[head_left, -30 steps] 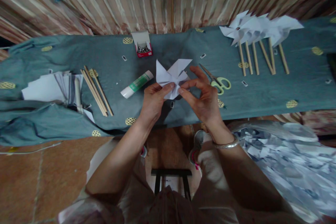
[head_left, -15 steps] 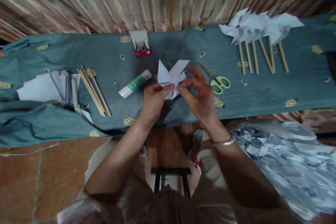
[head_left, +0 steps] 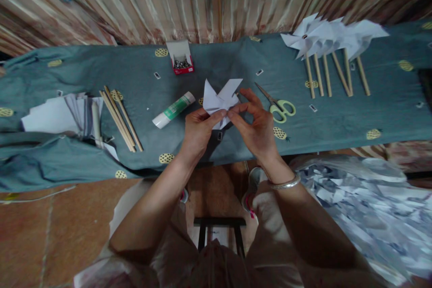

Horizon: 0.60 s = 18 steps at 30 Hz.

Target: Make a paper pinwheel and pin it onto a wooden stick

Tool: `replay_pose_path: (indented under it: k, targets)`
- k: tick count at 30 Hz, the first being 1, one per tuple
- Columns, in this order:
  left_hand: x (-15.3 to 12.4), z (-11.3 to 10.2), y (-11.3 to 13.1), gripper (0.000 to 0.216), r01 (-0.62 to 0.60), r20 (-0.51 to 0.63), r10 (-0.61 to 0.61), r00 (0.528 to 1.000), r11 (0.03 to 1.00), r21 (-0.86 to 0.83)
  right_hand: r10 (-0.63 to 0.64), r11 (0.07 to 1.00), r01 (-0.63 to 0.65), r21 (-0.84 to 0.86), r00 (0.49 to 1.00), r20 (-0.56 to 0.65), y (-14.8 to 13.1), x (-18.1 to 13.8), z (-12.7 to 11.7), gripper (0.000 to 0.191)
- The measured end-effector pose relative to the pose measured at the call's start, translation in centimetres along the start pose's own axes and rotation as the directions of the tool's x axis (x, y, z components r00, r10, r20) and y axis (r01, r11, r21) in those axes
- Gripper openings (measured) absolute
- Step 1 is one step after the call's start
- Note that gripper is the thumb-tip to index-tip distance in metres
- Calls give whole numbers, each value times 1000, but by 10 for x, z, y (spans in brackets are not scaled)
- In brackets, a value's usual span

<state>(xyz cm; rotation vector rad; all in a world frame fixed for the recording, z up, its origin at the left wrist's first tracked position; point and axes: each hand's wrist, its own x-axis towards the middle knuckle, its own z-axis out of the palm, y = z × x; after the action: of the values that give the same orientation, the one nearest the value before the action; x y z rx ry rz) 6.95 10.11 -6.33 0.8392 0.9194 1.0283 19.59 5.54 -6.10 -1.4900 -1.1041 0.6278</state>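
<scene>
A white folded paper pinwheel is held over the front middle of the cloth-covered table. My left hand grips it from the left, thumb pressed near its centre. From the right, my right hand pinches the paper close to that same centre, thumb and index finger together. Its other fingers are partly raised. A green and white glue stick lies left of the pinwheel. To the right of my hands are scissors with light green handles. Beyond sits an open red and white box of small metal pins.
Several finished pinwheels on wooden sticks lie at the far right. Loose wooden sticks and a stack of white paper are on the left. A plastic bag of paper scraps stands below the table's right side. A pleated curtain hangs behind.
The whole view has shifted slightly. Both hands keep hold of the pinwheel, and the right fingers have moved a little closer in around its centre.
</scene>
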Motion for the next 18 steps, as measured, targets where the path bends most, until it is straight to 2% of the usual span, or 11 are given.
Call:
replay_pose_path:
  k: [12, 18]
  targets:
    - [0, 2, 1, 25, -3, -24, 3, 1000, 1000, 12, -1, 1000, 1, 0, 1000, -3, 0, 0, 1, 8]
    - [2, -1, 3, 22, 9, -44, -8, 999, 1000, 24, -43, 999, 42, -16, 999, -27, -3, 0, -3, 7]
